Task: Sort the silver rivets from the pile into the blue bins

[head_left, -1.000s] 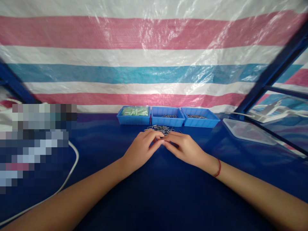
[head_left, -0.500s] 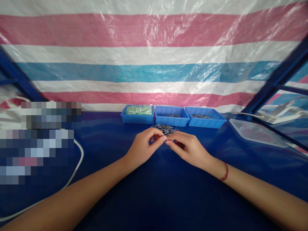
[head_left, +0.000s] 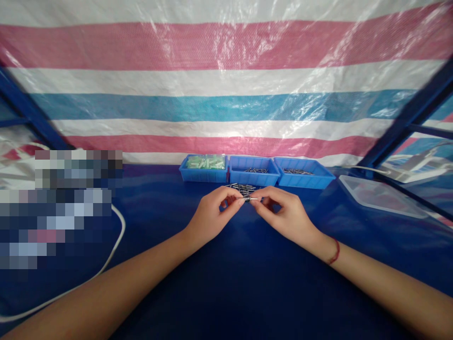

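Observation:
My left hand [head_left: 212,215] and my right hand [head_left: 285,212] meet fingertip to fingertip over the blue table [head_left: 226,283]. Between them they pinch a small metal pin [head_left: 250,199], held level just above the table. Right behind the fingers lies a loose pile of metal pins [head_left: 242,189]. A red string circles my right wrist.
Three blue bins line the back: the left bin [head_left: 203,169] holds pale green parts, the middle bin [head_left: 254,172] and right bin [head_left: 304,173] hold metal pins. A clear plastic lid [head_left: 384,196] lies at right. A white cable [head_left: 106,264] curves at left. A striped tarp hangs behind.
Both hands have lifted slightly from the table, and the small pin now shows between the fingertips. The view has shifted a little to the left.

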`<control>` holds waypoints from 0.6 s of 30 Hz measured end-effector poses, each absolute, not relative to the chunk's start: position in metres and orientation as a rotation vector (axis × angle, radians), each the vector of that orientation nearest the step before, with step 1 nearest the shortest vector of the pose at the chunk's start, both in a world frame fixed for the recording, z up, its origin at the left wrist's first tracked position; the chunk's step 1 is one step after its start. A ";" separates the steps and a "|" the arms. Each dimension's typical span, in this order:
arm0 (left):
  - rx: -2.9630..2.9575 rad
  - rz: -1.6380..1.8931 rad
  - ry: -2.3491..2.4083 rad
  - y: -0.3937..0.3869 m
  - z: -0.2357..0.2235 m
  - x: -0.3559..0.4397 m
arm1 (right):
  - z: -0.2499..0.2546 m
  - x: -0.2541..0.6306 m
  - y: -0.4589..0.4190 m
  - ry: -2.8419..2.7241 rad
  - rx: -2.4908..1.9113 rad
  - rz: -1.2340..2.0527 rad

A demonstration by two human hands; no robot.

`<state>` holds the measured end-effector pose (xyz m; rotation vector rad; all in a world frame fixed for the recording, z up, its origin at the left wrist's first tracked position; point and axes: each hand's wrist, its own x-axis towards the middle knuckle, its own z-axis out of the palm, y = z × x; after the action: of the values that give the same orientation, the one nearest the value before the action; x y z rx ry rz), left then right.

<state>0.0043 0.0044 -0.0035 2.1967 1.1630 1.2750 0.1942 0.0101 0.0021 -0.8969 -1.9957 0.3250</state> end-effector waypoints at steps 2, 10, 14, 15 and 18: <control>2.193 1.289 1.156 0.004 -0.004 0.004 | 0.004 0.194 0.009 -1.975 -0.882 0.308; 2.267 1.245 1.079 0.003 0.000 0.005 | 0.011 0.196 0.003 -2.072 -0.676 0.152; 2.278 1.223 1.149 0.003 -0.002 0.006 | 0.020 0.207 0.010 -2.060 -0.749 0.007; 2.273 1.231 1.189 0.004 -0.002 0.005 | 0.023 0.212 0.015 -2.015 -0.823 -0.046; 2.295 1.226 1.308 0.012 -0.005 -0.001 | 0.029 0.236 0.036 -1.798 -1.088 -0.216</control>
<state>-0.0007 0.0116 -0.0047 2.2953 1.3084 1.2256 0.2360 0.0359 0.0291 -1.0876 -1.7983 -0.2156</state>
